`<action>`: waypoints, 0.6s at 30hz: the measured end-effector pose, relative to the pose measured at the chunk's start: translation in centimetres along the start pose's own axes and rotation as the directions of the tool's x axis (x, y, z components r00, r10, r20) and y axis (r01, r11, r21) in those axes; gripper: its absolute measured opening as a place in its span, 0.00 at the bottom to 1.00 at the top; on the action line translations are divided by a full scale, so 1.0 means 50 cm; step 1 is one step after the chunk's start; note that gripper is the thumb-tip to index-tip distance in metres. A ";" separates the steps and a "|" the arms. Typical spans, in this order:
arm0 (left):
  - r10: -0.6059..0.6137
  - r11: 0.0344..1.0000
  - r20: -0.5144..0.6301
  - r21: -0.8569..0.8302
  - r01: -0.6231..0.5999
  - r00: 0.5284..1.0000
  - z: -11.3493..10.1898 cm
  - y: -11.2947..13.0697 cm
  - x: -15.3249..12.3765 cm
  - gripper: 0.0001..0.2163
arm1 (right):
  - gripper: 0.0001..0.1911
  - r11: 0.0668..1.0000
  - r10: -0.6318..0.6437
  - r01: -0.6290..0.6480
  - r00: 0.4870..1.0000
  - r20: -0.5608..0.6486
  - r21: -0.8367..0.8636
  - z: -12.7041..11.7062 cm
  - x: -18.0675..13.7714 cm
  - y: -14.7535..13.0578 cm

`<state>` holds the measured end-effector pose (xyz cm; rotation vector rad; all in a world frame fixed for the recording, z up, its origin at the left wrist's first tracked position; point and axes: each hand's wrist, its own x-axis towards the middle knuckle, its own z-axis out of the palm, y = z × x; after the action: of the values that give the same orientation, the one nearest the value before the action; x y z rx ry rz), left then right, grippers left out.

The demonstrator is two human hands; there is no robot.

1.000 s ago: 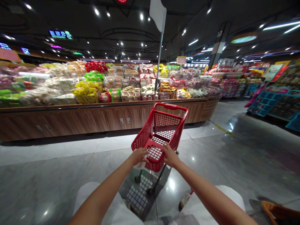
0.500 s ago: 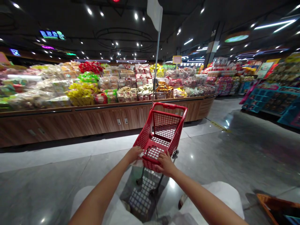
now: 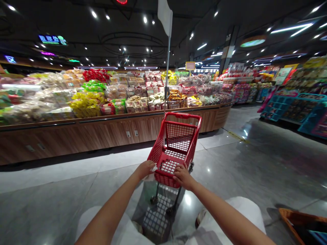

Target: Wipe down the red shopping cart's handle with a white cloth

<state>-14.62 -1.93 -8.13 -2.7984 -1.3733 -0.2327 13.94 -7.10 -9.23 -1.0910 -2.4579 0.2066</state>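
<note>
A small red shopping cart (image 3: 176, 143) stands on the grey tiled floor just ahead of me, its basket empty. A thin pole with a white flag (image 3: 165, 15) rises from its front. My left hand (image 3: 145, 168) is closed on the near left corner of the basket rim, with something white pressed under the fingers. My right hand (image 3: 182, 176) is closed on the near right edge of the rim. Both forearms reach forward from the bottom of the view.
A long wood-panelled display counter (image 3: 102, 131) piled with packaged snacks runs across the left and middle. Blue display racks (image 3: 283, 107) and more shelves stand at the right. An orange object (image 3: 298, 221) lies at the bottom right. Glossy floor stretches to the right.
The cart and my hands have shifted slightly to the left and forward along the floor, and the counter looks a little nearer. Both hands keep their hold on the rim.
</note>
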 end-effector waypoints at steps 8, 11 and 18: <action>-0.137 0.989 -0.078 0.041 0.141 0.987 0.030 0.086 0.041 0.13 | 0.10 0.995 0.037 -0.032 0.998 0.049 -0.095 -0.032 0.005 0.080; -0.192 0.979 -0.081 0.048 0.196 0.978 0.040 0.141 0.077 0.15 | 0.12 0.987 0.108 -0.105 0.994 0.020 -0.123 -0.014 0.015 0.097; -0.126 0.991 -0.040 0.034 0.127 0.991 0.043 0.219 0.143 0.12 | 0.08 0.993 0.083 -0.084 0.996 -0.009 -0.083 0.019 0.037 0.107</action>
<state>-1.42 -2.86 -8.68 -2.6659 -1.5319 -0.2584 16.00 -2.06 -11.09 -1.2290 -2.4372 0.1278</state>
